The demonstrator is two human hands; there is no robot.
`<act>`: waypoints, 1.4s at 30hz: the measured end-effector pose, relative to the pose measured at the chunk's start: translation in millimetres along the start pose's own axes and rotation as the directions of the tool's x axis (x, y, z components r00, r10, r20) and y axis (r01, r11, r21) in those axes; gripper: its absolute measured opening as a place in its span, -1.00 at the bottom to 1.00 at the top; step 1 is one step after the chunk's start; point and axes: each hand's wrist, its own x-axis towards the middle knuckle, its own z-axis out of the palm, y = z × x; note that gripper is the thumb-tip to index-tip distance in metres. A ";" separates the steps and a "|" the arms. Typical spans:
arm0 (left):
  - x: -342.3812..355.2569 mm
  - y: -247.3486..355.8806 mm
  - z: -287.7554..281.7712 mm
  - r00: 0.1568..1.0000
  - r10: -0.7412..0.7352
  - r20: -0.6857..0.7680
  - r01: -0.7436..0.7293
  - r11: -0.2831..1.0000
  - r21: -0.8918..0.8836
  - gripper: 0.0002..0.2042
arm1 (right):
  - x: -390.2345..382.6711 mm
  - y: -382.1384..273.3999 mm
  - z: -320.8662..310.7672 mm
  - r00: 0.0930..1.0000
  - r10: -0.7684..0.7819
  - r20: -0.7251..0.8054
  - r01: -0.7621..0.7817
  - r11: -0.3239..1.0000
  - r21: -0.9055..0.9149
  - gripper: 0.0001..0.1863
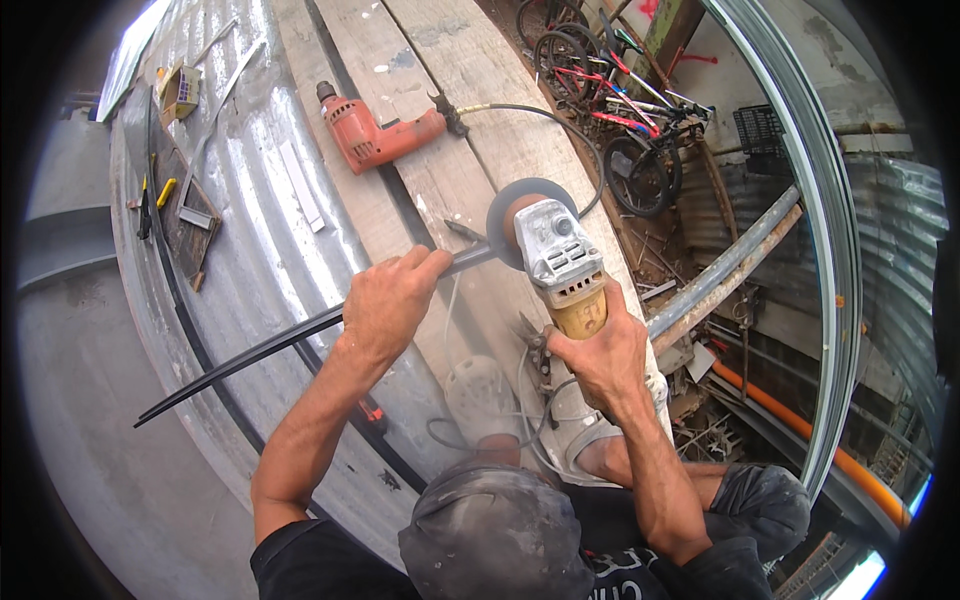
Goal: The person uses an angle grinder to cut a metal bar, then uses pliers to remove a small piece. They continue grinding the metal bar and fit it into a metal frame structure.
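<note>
Mid-frame, the dark metal bar runs from lower left up to the disc of my angle grinder; its end looks to be at the rim, can't tell if cut into. My left hand: fingers curled round the bar close to that end. My right hand: fingers wrapped round the grinder's yellow body. Doing this well, I'd say: light feed, disc square, left fingers farther back, bar braced, since I see no clamp. Power cord loops near the disc; worth shifting. Surface: worn wooden planks beside corrugated sheet; red drill on the planks, upper center. Room: bicycles upper right, orange pipe lower right.
</note>
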 end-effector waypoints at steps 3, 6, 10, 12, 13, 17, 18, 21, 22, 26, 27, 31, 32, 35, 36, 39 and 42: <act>-0.7 0.1 0.5 1.000 0.000 0.000 0.000 1.000 -0.004 -0.81 | -0.2 1.3 0.9 1.000 -0.013 -0.005 0.013 1.000 0.022 -0.22; -0.3 -0.8 0.7 1.000 0.003 -0.005 -0.003 1.000 -0.006 -0.80 | 1.0 -0.4 1.1 1.000 -0.007 -0.004 0.007 1.000 0.002 -0.22; -0.9 -1.7 0.5 1.000 0.021 -0.021 -0.021 1.000 -0.001 -0.79 | 1.1 0.9 0.1 1.000 -0.007 -0.009 0.007 1.000 0.008 -0.23; -1.0 -1.4 -0.5 1.000 0.023 -0.005 -0.023 1.000 -0.012 -0.81 | 1.3 2.4 0.2 1.000 -0.007 -0.019 0.007 1.000 0.011 -0.23; -1.4 -1.1 -1.3 1.000 0.023 0.003 -0.023 1.000 -0.017 -0.80 | 1.5 2.8 0.0 1.000 -0.005 -0.022 0.005 1.000 0.006 -0.23; -1.8 -1.3 -0.6 1.000 0.013 0.009 -0.012 1.000 -0.022 -0.80 | 2.2 3.8 -1.0 1.000 -0.004 -0.022 0.004 1.000 0.004 -0.23; -1.7 -1.3 0.4 1.000 0.011 0.010 -0.011 1.000 -0.024 -0.80 | 2.3 4.0 -1.2 1.000 -0.005 -0.019 0.005 1.000 0.008 -0.23; -0.1 0.6 0.4 1.000 0.015 0.011 -0.015 1.000 -0.025 -0.80 | 2.0 4.0 0.5 1.000 0.015 -0.006 -0.015 0.999 0.030 -0.23; 0.3 1.3 0.1 1.000 0.018 0.011 -0.018 1.000 -0.026 -0.80 | 1.6 3.3 0.7 1.000 0.015 -0.006 -0.015 1.000 0.028 -0.23; 0.6 0.4 1.8 1.000 -0.004 0.014 0.004 1.000 -0.016 -0.82 | 0.8 -0.6 -0.7 1.000 0.015 0.001 -0.015 1.000 0.015 -0.23; 0.2 0.2 1.6 1.000 -0.004 0.009 0.004 1.000 -0.019 -0.83 | 0.9 -1.1 -0.9 1.000 0.015 0.004 -0.015 1.000 0.011 -0.23; -2.7 -1.8 -1.9 1.000 -0.016 0.020 0.017 0.999 -0.045 -0.85 | 2.2 4.8 -1.4 1.000 -0.009 -0.026 0.009 1.000 -0.015 -0.23; -4.1 -3.3 -4.3 0.999 -0.020 0.046 0.024 0.995 -0.092 -0.83 | 3.4 8.9 -1.3 0.999 -0.027 -0.045 0.026 0.999 -0.020 -0.22; -5.6 -7.5 -13.8 0.975 -0.083 0.208 0.126 0.970 -0.206 -0.73 | 7.1 15.8 -4.6 0.998 0.007 -0.061 -0.008 1.000 -0.019 -0.23; -2.2 -8.8 -17.0 0.939 -0.133 0.316 0.209 0.953 -0.219 -0.68 | 8.2 17.6 -6.0 0.998 0.033 -0.060 -0.034 0.999 -0.016 -0.23; 0.3 -16.3 -22.5 0.864 -0.183 0.470 0.353 0.885 -0.305 -0.53 | 9.6 13.8 -11.5 0.994 0.088 -0.062 -0.088 0.996 -0.001 -0.24; 3.8 -25.8 -17.1 0.830 -0.164 0.533 0.423 0.809 -0.408 -0.40 | 10.6 17.9 -13.2 0.991 0.110 -0.077 -0.109 0.994 0.022 -0.24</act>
